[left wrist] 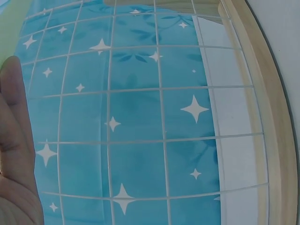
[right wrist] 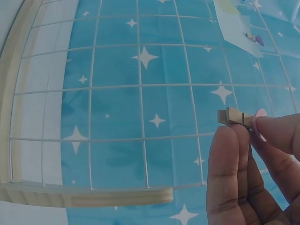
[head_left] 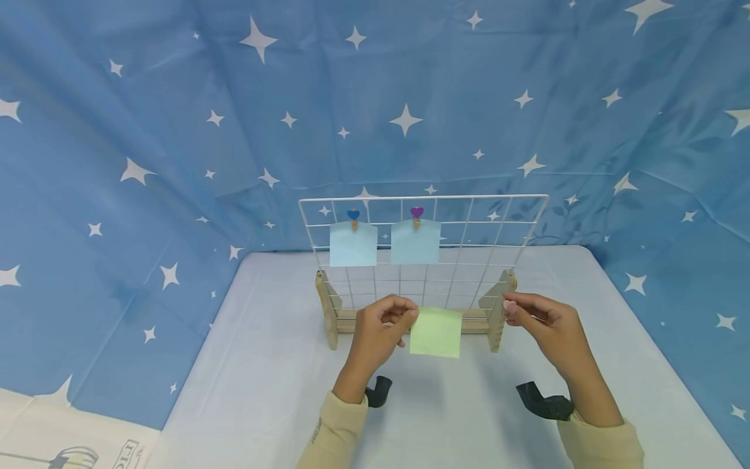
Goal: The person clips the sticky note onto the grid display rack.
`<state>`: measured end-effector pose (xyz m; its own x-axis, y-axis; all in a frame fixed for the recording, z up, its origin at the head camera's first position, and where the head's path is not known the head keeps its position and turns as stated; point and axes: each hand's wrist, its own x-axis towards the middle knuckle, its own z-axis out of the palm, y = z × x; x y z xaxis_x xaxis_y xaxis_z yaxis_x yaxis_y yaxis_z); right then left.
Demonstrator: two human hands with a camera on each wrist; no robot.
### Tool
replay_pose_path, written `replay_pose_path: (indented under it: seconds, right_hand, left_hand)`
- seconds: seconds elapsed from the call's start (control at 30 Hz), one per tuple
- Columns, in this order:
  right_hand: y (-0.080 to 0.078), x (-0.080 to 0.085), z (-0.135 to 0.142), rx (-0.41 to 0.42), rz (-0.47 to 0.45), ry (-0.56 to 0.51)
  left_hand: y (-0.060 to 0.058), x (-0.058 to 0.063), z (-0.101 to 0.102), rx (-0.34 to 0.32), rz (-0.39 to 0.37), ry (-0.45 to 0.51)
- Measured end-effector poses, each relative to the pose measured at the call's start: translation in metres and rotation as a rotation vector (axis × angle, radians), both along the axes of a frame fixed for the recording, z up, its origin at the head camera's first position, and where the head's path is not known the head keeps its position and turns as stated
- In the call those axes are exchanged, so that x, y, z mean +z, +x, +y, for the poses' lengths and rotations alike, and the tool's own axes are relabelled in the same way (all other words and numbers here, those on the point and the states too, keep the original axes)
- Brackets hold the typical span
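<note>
My left hand (head_left: pixel 381 329) pinches a yellow-green sticky note (head_left: pixel 435 333) by its upper left corner, in front of the lower part of a white wire grid (head_left: pixel 463 260). At the right, my right hand (head_left: pixel 551 326) holds a small wooden clothespin (right wrist: pixel 236 116) with a pink heart (head_left: pixel 510 307) between thumb and fingers. Two light blue notes hang on the grid: one note (head_left: pixel 353 245) under a clothespin with a blue heart (head_left: pixel 353 214), the other note (head_left: pixel 415 242) under one with a purple heart (head_left: pixel 416 212). In the left wrist view only part of the left hand (left wrist: pixel 16 150) shows.
Wooden feet (head_left: pixel 325 309) and a wooden base bar (head_left: pixel 474 324) carry the grid on a white-covered table (head_left: pixel 269 365). Behind it hangs a blue cloth with white stars (head_left: pixel 187 163). Black curved pieces (head_left: pixel 545 402) sit at both wrists.
</note>
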<state>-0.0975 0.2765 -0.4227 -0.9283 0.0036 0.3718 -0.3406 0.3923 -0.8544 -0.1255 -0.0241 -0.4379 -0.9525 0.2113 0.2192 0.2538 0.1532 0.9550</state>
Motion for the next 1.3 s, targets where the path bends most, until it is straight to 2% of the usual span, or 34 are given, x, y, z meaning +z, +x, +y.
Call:
replay_pose_path:
  seconds: [0.53, 0.9, 1.3]
  right_hand:
    - [-0.005, 0.019, -0.004, -0.046, 0.003, 0.038]
    - [-0.01, 0.026, -0.006, -0.019, 0.06, -0.018]
    - [-0.014, 0.036, -0.008, -0.02, 0.09, 0.024]
  left_hand:
    - [-0.008, 0.016, 0.006, -0.007, 0.072, 0.011]
    - [-0.015, 0.03, 0.011, -0.024, 0.096, 0.007]
    - [-0.02, 0.038, 0.015, -0.046, 0.15, -0.001]
